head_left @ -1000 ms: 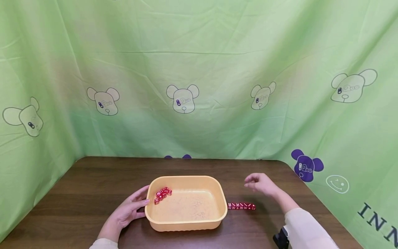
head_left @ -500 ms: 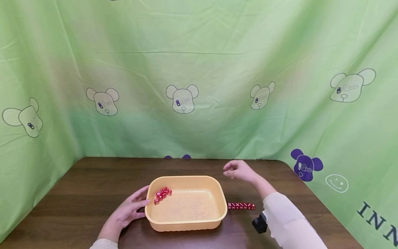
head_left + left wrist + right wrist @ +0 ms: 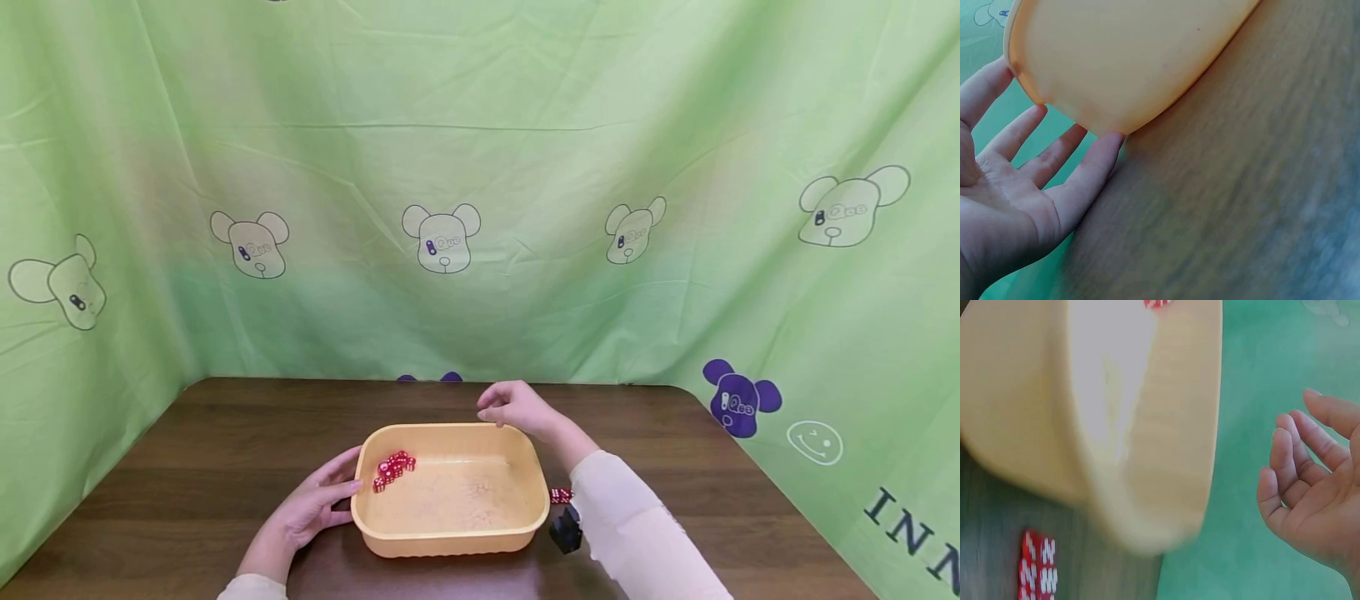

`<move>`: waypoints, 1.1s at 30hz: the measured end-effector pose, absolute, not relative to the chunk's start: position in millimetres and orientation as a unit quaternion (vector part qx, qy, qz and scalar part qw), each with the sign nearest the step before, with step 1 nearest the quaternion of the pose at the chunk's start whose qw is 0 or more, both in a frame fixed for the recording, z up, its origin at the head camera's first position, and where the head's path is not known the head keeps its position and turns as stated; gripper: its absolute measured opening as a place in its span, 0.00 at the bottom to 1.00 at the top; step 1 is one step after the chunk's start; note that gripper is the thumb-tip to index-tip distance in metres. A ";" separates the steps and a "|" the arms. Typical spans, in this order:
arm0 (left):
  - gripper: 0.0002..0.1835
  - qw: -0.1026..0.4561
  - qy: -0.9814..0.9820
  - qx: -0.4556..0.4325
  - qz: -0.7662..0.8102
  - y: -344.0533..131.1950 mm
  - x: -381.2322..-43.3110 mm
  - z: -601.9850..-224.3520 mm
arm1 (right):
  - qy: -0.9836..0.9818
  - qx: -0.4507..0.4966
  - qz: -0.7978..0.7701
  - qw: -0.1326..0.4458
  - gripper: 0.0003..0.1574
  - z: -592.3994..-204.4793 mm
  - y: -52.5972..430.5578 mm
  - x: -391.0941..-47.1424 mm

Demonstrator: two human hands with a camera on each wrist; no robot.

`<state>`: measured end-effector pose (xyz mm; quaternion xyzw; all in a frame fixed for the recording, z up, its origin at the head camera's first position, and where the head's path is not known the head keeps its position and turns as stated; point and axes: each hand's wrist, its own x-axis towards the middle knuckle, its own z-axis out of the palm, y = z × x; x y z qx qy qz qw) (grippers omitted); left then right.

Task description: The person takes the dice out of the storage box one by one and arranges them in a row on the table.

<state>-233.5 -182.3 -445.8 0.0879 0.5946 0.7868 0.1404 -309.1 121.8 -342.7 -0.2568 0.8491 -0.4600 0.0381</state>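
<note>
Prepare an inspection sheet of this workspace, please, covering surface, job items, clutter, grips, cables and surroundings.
Surface: brown wood-grain table.
Job items: rectangular pale-orange plastic tub; small red dice with white pips inside its left end; more such dice on the table by its right end, partly hidden by the cream sleeve.
Clutter: nothing seen.
Grips: bare left grip touches the tub's left end; bare right grip is near its far side, fingers loosely curled, holding nothing.
Cables: nothing seen.
Surroundings: green cloth printed with cartoon animal heads.

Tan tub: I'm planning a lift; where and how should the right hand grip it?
Probably the right rim of the tub, from above right: the raised edge suits a pinch, the left hand touches the opposite end, and dice on the right crowd a lower approach.
</note>
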 end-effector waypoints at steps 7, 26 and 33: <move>0.33 0.137 0.595 0.083 0.788 -183.0 -234.4 -446.8 | 0.830 -0.264 -0.486 0.071 0.10 -350.9 85.6 -304.9; 0.34 0.142 0.595 0.084 0.787 -182.8 -236.2 -446.2 | 0.819 -0.285 -0.486 0.106 0.10 -378.1 24.5 -299.4; 0.33 0.141 0.593 0.087 0.788 -182.9 -236.1 -446.6 | 0.823 -0.291 -0.471 0.125 0.08 -386.7 6.9 -293.8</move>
